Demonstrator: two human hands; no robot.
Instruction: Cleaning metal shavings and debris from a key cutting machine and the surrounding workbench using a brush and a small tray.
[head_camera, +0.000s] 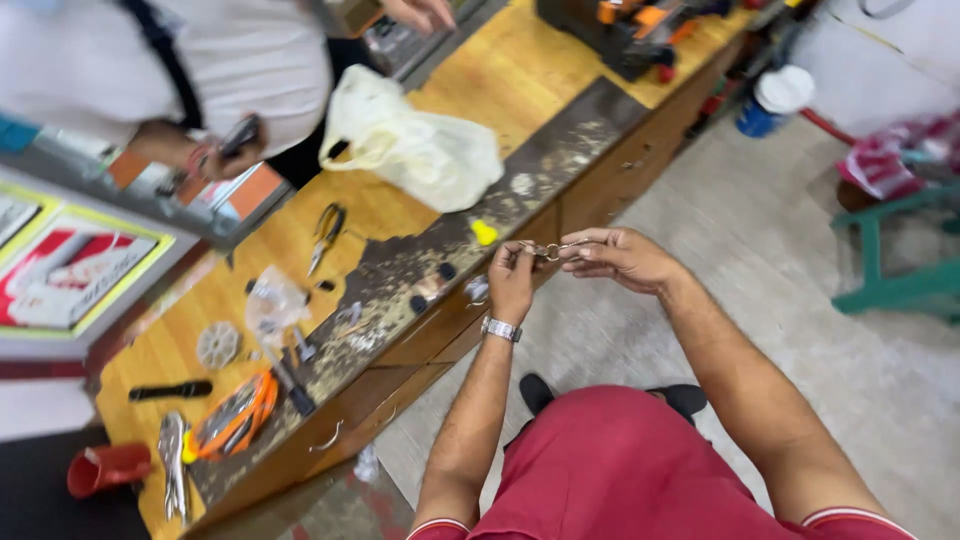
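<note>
1. a small metal key ring (551, 250) is pinched between the fingertips of the left hand (512, 280) and the right hand (620, 258), both closed on it.
2. it is held in the air, just in front of the wooden counter (480, 90).
3. the ring seems to be worked open; a firm, fine grip is needed next.
4. a yellow cap (484, 232) and a white plastic bag (415, 145) are lying near.

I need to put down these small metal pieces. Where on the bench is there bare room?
Bare wood lies beyond the white plastic bag, toward the orange tool. Another free patch sits between the pliers and the clear packet. The dark worn edge near your left hand and right hand is littered with small parts, and the corner by the orange coil is crowded.
</note>
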